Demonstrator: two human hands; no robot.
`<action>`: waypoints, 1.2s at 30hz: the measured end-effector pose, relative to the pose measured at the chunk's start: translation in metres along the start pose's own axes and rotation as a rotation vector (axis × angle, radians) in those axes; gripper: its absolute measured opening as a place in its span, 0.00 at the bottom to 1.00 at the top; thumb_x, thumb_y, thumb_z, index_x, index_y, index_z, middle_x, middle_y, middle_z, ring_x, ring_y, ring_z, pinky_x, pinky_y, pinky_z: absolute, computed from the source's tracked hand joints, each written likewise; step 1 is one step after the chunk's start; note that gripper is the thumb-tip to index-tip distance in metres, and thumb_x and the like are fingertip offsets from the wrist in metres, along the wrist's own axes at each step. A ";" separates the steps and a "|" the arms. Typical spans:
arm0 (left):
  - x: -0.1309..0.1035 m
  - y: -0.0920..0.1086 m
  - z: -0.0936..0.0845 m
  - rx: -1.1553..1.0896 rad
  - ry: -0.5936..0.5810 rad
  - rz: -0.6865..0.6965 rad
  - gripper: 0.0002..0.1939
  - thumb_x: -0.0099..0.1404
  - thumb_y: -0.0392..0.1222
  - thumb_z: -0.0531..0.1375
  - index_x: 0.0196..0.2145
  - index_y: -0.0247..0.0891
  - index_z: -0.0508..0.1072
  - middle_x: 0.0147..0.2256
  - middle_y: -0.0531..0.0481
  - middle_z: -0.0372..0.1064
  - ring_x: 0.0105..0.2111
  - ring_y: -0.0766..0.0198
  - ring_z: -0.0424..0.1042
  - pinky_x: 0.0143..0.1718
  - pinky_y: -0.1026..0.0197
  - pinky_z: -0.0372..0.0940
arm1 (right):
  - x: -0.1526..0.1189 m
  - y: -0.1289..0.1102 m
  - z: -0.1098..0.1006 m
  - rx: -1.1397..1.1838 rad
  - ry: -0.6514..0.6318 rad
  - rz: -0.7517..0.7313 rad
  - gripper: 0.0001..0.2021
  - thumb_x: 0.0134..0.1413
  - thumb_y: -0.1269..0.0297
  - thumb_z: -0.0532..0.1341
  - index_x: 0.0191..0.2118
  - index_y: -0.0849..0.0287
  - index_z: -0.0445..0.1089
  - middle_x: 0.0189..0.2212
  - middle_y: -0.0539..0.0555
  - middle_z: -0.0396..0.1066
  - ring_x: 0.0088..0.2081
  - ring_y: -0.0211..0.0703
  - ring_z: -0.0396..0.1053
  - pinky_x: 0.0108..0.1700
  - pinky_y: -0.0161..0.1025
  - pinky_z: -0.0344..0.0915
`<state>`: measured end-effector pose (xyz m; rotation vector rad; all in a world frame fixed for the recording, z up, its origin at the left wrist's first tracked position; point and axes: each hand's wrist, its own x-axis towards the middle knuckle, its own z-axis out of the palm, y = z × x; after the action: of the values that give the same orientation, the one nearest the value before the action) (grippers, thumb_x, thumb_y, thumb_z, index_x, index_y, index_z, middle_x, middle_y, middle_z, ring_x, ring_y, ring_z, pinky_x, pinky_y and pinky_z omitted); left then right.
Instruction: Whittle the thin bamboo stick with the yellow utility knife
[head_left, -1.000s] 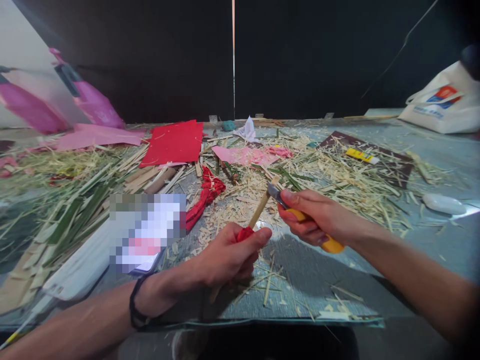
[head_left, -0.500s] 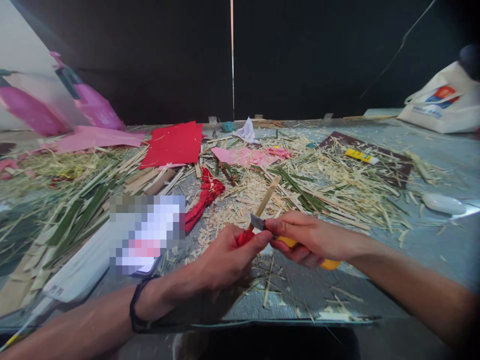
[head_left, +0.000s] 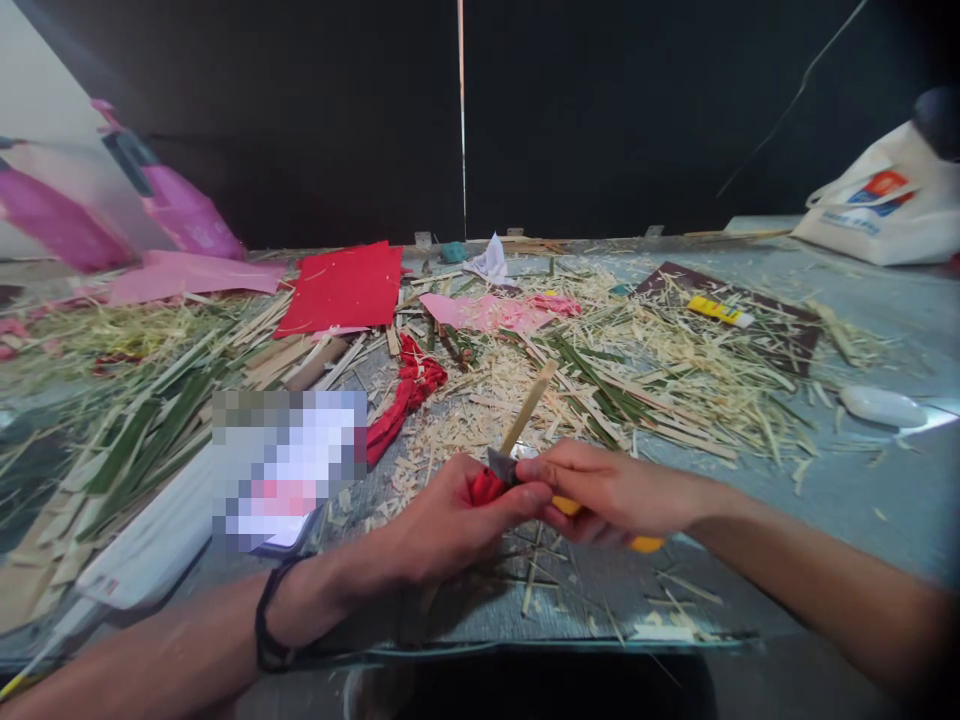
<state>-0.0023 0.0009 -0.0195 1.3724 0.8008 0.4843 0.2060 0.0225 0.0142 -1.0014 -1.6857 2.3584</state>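
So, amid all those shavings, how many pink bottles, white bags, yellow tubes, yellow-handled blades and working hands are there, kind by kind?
Pink bottles: 2
White bag: 1
Yellow tube: 1
Yellow-handled blade: 1
Hands, left hand and right hand: 2
Total: 7

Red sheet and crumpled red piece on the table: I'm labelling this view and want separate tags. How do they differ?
The red sheet lies mostly flat; the crumpled red piece is bunched and creased. The sheet is broad with straight edges, the piece long and narrow. The sheet lies farther back, the piece nearer the camera. Both are red.
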 end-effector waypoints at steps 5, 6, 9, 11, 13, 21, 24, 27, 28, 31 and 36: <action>0.000 -0.001 0.003 0.009 0.020 -0.007 0.26 0.67 0.64 0.58 0.26 0.38 0.65 0.14 0.63 0.49 0.14 0.74 0.46 0.15 0.67 0.41 | 0.000 -0.001 0.003 0.030 0.002 0.032 0.26 0.64 0.38 0.57 0.28 0.57 0.58 0.16 0.39 0.44 0.15 0.27 0.38 0.13 0.24 0.39; 0.000 -0.002 0.003 -0.002 0.042 -0.017 0.28 0.67 0.65 0.57 0.24 0.38 0.64 0.14 0.63 0.48 0.13 0.74 0.46 0.15 0.67 0.41 | 0.000 -0.001 0.001 0.038 0.023 0.020 0.26 0.64 0.38 0.57 0.28 0.57 0.58 0.16 0.39 0.44 0.15 0.27 0.38 0.13 0.24 0.40; 0.001 -0.004 0.004 -0.056 0.088 -0.046 0.32 0.67 0.67 0.56 0.17 0.40 0.56 0.12 0.62 0.47 0.13 0.75 0.44 0.14 0.66 0.40 | -0.005 -0.002 -0.008 0.079 0.193 -0.097 0.27 0.64 0.38 0.57 0.27 0.57 0.57 0.16 0.39 0.44 0.15 0.27 0.38 0.14 0.24 0.40; 0.002 -0.006 0.004 -0.120 0.075 -0.052 0.33 0.67 0.66 0.56 0.16 0.41 0.53 0.12 0.62 0.46 0.12 0.75 0.44 0.14 0.66 0.40 | -0.009 -0.003 -0.016 0.092 0.308 -0.165 0.27 0.65 0.38 0.56 0.26 0.57 0.56 0.16 0.40 0.45 0.15 0.27 0.39 0.14 0.25 0.40; 0.002 -0.006 0.004 -0.185 0.046 -0.048 0.33 0.67 0.65 0.57 0.16 0.41 0.53 0.12 0.62 0.46 0.12 0.75 0.44 0.14 0.66 0.41 | -0.012 -0.005 -0.023 0.091 0.338 -0.174 0.27 0.66 0.39 0.55 0.25 0.57 0.55 0.16 0.40 0.44 0.16 0.27 0.38 0.14 0.25 0.40; -0.002 -0.001 0.003 -0.029 0.003 -0.057 0.31 0.67 0.65 0.58 0.17 0.39 0.58 0.13 0.61 0.48 0.14 0.74 0.45 0.15 0.65 0.39 | 0.000 -0.001 -0.001 -0.006 0.064 -0.032 0.28 0.63 0.36 0.56 0.27 0.57 0.57 0.16 0.40 0.47 0.15 0.27 0.40 0.14 0.24 0.40; -0.001 0.000 0.003 -0.023 0.005 -0.054 0.27 0.67 0.64 0.59 0.23 0.38 0.65 0.14 0.63 0.48 0.14 0.74 0.45 0.15 0.66 0.39 | 0.004 0.001 0.004 0.017 -0.006 0.034 0.26 0.64 0.37 0.55 0.28 0.57 0.57 0.17 0.40 0.46 0.15 0.28 0.38 0.13 0.24 0.39; 0.002 -0.002 0.005 -0.090 0.065 -0.043 0.29 0.65 0.66 0.60 0.21 0.39 0.63 0.13 0.63 0.47 0.13 0.74 0.45 0.14 0.66 0.41 | 0.000 -0.001 -0.002 0.036 0.082 0.008 0.27 0.65 0.37 0.54 0.28 0.56 0.57 0.16 0.39 0.44 0.16 0.28 0.37 0.14 0.25 0.40; 0.003 -0.002 0.006 -0.124 0.074 -0.047 0.30 0.64 0.66 0.60 0.19 0.40 0.59 0.12 0.63 0.47 0.13 0.75 0.44 0.14 0.66 0.40 | -0.002 -0.002 -0.007 0.045 0.150 -0.030 0.27 0.65 0.37 0.54 0.28 0.56 0.56 0.16 0.39 0.44 0.16 0.28 0.37 0.14 0.25 0.40; 0.004 0.000 0.008 -0.232 0.051 -0.066 0.33 0.63 0.68 0.60 0.16 0.42 0.53 0.12 0.63 0.46 0.12 0.76 0.44 0.13 0.67 0.41 | -0.008 -0.007 -0.020 0.067 0.339 -0.153 0.27 0.65 0.39 0.56 0.26 0.57 0.54 0.16 0.40 0.43 0.16 0.28 0.37 0.14 0.26 0.38; 0.003 0.001 0.006 -0.230 0.021 -0.060 0.34 0.64 0.67 0.59 0.15 0.41 0.53 0.11 0.62 0.46 0.11 0.76 0.45 0.13 0.67 0.41 | -0.005 -0.004 -0.022 0.048 0.343 -0.191 0.28 0.65 0.38 0.55 0.26 0.57 0.54 0.17 0.40 0.43 0.16 0.28 0.38 0.15 0.25 0.40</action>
<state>0.0044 -0.0011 -0.0193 1.1292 0.7757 0.5272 0.2204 0.0400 0.0159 -1.1055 -1.5136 1.9660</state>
